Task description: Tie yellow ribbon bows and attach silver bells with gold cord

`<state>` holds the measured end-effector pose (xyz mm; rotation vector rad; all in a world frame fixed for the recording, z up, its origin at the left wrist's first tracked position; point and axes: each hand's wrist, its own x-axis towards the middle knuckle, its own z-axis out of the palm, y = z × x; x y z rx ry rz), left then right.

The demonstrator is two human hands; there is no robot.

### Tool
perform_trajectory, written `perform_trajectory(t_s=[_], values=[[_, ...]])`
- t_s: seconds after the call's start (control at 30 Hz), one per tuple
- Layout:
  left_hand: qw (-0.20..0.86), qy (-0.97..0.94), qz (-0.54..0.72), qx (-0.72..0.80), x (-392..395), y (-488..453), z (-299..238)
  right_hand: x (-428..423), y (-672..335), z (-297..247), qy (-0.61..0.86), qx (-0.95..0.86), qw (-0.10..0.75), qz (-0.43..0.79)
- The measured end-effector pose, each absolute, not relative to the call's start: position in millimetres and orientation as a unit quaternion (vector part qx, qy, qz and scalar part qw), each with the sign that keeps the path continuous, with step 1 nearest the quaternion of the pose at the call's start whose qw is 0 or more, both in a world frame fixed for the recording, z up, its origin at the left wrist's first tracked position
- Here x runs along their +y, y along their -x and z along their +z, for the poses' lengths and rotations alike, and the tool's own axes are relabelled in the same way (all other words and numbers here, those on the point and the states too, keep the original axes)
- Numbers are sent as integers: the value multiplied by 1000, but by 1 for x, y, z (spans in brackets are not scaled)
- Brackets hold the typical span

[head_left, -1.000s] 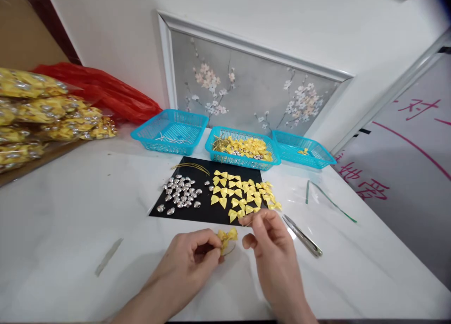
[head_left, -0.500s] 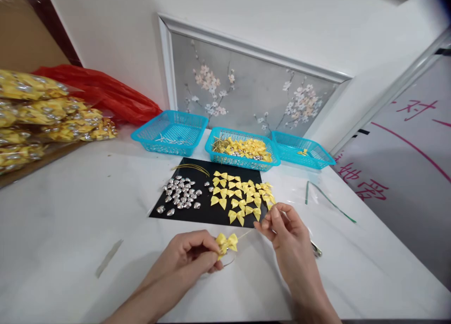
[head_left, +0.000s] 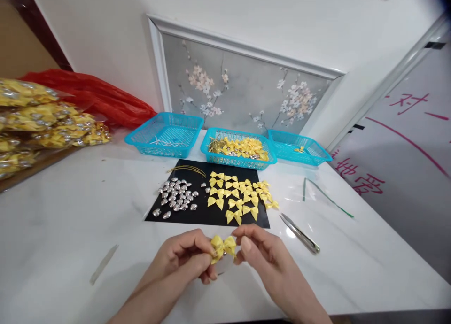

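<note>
Between finger and thumb, my left hand (head_left: 188, 256) pinches a yellow ribbon bow (head_left: 219, 246) above the table's near part. A small bit of silver shows under its knot, and a thin dark end sticks out below. My right hand (head_left: 262, 253) is closed at the bow's right loop, its fingertips touching that edge; what lies between them is hidden. Beyond the hands, a black mat (head_left: 197, 218) carries silver heart beads (head_left: 179, 192) on its left and rows of yellow bows (head_left: 232, 192) on its right. Gold cords (head_left: 188, 168) lie at its far left corner.
Silver tweezers (head_left: 301, 235) lie right of my right hand, with a green strip (head_left: 327, 197) beyond. Three blue baskets line the wall: left (head_left: 162, 150), middle (head_left: 237, 162), holding bows, and right (head_left: 301, 157). Bagged bows (head_left: 52, 119) are stacked at left. A pale strip (head_left: 104, 265) lies near left.
My right hand has moved left and in to the bow; the thin cord stretched between the hands no longer shows. The tweezers are now uncovered. My view has shifted slightly.
</note>
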<state>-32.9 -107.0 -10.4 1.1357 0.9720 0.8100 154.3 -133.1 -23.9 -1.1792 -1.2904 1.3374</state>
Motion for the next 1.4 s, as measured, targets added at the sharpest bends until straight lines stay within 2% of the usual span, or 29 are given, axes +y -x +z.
perform_trajectory(t_s=[0.23, 0.47, 0.63, 0.8, 0.87, 0.97, 1.03, 1.2, 1.4], values=[[644, -542, 325, 432, -110, 32, -6, -130, -144, -20, 526, -568, 398, 492], [588, -593, 324, 444, -114, 29, -4, -128, -138, -23, 536, -557, 409, 485], [612, -561, 331, 449, -103, 23, -19, -129, -136, -23, 534, -556, 428, 472], [636, -557, 313, 433, -98, 27, -21, -126, -147, -16, 484, -561, 409, 532], [617, -572, 304, 447, -98, 28, -20, -124, -154, -12, 472, -535, 455, 533], [567, -606, 288, 477, -100, 27, -19, -121, -161, -8, 417, -450, 581, 535], [531, -628, 276, 497, -100, 25, -18, -121, -163, -6, 373, -433, 630, 526], [479, -678, 254, 496, -100, 24, -17, -126, -165, 3, 384, -486, 650, 441], [456, -693, 229, 509, -102, 33, -22, -135, -182, 20, 376, -464, 701, 389]])
